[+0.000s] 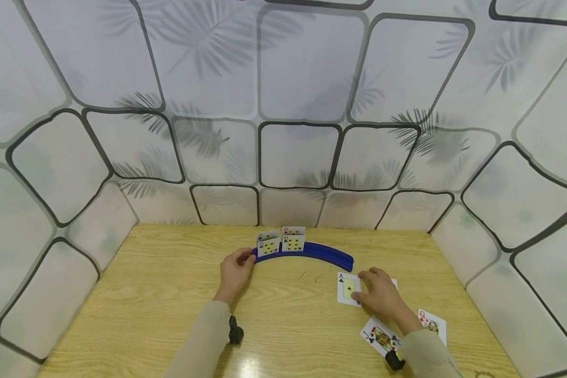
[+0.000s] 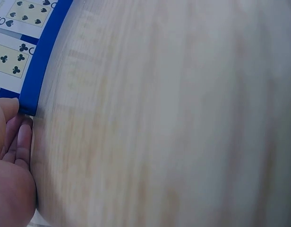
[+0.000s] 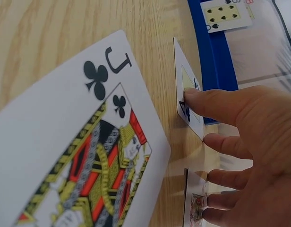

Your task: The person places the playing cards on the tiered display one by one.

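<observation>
A curved blue card holder point(image 1: 328, 253) stands toward the back of the table. My left hand point(image 1: 234, 273) grips its left end, with the thumb on top in the left wrist view. In the holder's left half stand a clubs card point(image 1: 268, 247) and a spades card point(image 1: 293, 243), each with another card behind it. Right of the holder, my right hand point(image 1: 381, 294) pinches an ace of clubs point(image 1: 344, 283) at its right edge. The thumb lies on its face in the right wrist view. Whether the ace touches the table, I cannot tell.
A jack of clubs point(image 1: 377, 335) lies face up below my right wrist. Right of it is a red face card point(image 1: 434, 323), partly behind the sleeve. Another face card point(image 3: 196, 201) is mostly hidden by my right hand. Patterned walls point(image 1: 297, 155) enclose the wooden table point(image 1: 283, 315).
</observation>
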`<control>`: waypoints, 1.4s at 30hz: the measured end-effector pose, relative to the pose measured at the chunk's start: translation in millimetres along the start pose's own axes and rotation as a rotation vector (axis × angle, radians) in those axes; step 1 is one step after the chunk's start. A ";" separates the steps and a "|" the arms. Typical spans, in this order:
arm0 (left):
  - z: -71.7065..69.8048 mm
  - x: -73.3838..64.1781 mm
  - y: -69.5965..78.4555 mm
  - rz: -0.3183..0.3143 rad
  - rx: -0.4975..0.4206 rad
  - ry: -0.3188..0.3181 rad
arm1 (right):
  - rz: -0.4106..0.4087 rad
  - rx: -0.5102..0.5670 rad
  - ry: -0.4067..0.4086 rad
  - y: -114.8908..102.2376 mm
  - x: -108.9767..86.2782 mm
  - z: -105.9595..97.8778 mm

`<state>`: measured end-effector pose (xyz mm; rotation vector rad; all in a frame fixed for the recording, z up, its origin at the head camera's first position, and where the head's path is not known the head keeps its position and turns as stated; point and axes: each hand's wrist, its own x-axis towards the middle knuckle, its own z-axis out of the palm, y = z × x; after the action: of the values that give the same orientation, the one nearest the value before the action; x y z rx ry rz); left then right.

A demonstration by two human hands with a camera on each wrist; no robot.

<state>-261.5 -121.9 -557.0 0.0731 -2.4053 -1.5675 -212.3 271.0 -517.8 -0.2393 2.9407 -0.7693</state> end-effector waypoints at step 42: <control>-0.1 0.8 -1.5 -0.020 -0.009 -0.009 | 0.000 0.341 0.232 -15.9 19.2 -0.8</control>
<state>-262.4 -122.8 -558.2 0.0894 -2.4114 -1.5904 -229.3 254.4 -510.3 -0.1293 2.9442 -1.3621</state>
